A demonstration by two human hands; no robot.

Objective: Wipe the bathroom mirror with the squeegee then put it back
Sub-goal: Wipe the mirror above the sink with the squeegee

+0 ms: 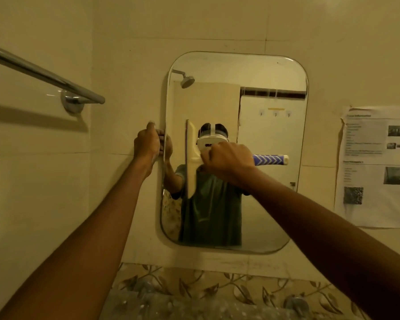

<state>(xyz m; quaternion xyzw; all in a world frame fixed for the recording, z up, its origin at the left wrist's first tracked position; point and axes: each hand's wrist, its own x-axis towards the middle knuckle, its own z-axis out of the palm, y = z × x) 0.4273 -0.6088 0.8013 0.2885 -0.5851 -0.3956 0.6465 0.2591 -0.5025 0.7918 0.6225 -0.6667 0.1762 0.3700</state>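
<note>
A rounded rectangular mirror (273, 204) hangs on the tiled wall ahead. My right hand (226, 161) grips the handle of a squeegee (191, 158). Its cream blade stands vertical against the glass, left of the mirror's centre. The handle's blue-and-white patterned end sticks out to the right of my fist. My left hand (147, 144) clasps the mirror's left edge at mid height, fingers curled around it. The glass reflects a person in a green shirt and a shower head.
A chrome towel rail (44, 76) juts from the left wall at upper left. A printed paper notice (376, 167) is stuck on the wall right of the mirror. A leaf-patterned tile band (217, 289) runs below, with chrome tap fittings (296, 304) near the bottom edge.
</note>
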